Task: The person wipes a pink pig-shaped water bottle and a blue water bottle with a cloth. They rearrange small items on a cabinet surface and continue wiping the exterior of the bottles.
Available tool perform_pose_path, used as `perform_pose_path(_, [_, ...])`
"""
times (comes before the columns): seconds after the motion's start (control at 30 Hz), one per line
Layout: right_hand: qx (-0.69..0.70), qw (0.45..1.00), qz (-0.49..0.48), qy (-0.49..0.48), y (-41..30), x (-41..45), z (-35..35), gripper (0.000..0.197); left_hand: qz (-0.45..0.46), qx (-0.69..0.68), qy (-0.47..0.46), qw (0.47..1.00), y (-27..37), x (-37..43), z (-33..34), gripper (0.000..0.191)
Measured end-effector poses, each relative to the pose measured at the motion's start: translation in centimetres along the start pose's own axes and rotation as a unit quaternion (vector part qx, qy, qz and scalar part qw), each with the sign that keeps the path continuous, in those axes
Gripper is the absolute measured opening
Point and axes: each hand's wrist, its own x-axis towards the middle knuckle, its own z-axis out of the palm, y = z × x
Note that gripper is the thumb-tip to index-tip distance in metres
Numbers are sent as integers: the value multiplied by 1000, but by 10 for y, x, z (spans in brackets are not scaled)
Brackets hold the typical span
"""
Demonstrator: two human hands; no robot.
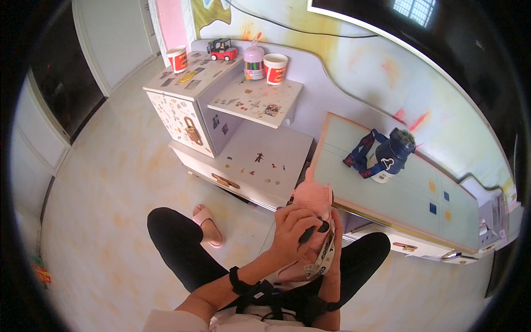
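Note:
A pink water bottle (312,195) with a rounded lid is held upright in front of me, near the edge of the cabinet. My right hand (335,236) grips its body from the right side, beside a white printed strap (325,255) that hangs down. My left hand (292,230) lies over the bottle's near left side with bent fingers. A small black object (306,235) shows at its fingers; what it is cannot be told. The lower part of the bottle is partly hidden by my hands.
A dark blue and white bottle (392,153) with a strap stands on the glass-topped cabinet (415,207). On the stickered shelf unit (257,101) are two paper cups (275,70), a toy forklift (222,50) and a lilac container of coloured pens (254,62). A television (468,41) hangs above.

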Motion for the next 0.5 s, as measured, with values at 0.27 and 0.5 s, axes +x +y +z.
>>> perform_pose_path(0.27, [-167, 984, -16, 66, 9, 6, 27, 78, -248, -232, 50, 939, -19, -10, -29, 38])
perform_pose_path(0.5, [-589, 778, -218, 22, 35, 33, 62, 50, -345, -260, 12, 902, -67, -18, -46, 78])
